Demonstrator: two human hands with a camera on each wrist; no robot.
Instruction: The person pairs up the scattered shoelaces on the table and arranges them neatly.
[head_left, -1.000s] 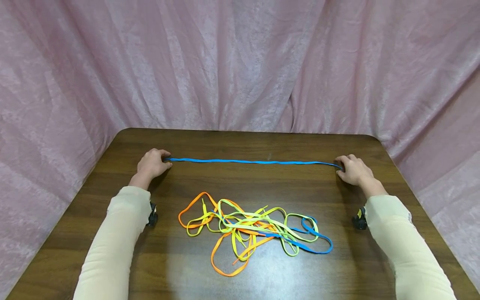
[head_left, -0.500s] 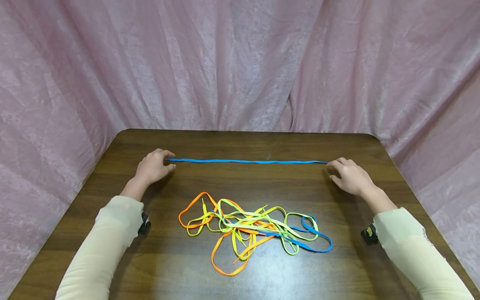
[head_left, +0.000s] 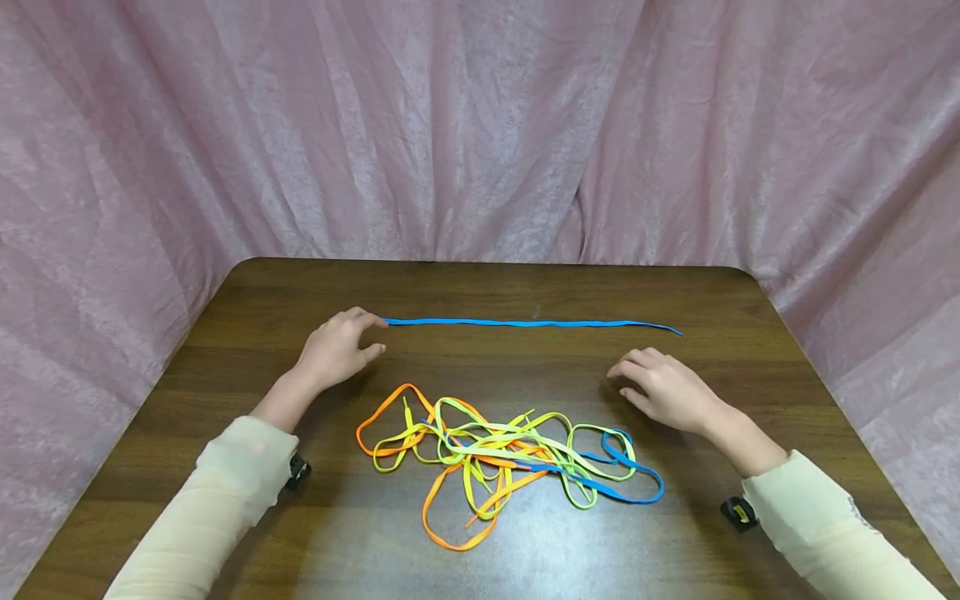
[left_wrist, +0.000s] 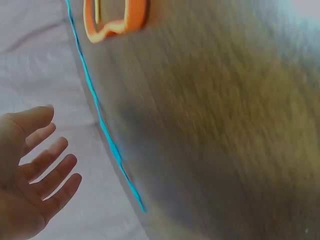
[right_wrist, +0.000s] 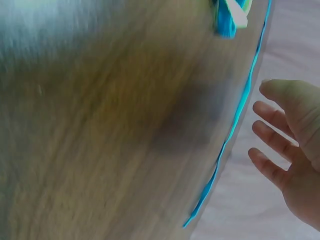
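A blue shoelace lies stretched almost straight across the far part of the table, its right tip bending slightly toward me. My left hand hovers by its left end, covering part of it in the head view; in the left wrist view the fingers are spread and apart from the lace. My right hand is above the table, nearer me than the lace's right part, fingers relaxed and holding nothing. Between the hands and nearer me lies a tangled pile of orange, yellow, pale green and blue shoelaces.
The brown wooden table has rounded far corners. Pink velvet curtains hang behind it and along both sides. A small black wrist camera sits at each sleeve cuff.
Both hands have let go of the blue shoelace's ends and moved inward, the right also back toward me. The straight lace and the pile stay where they were.
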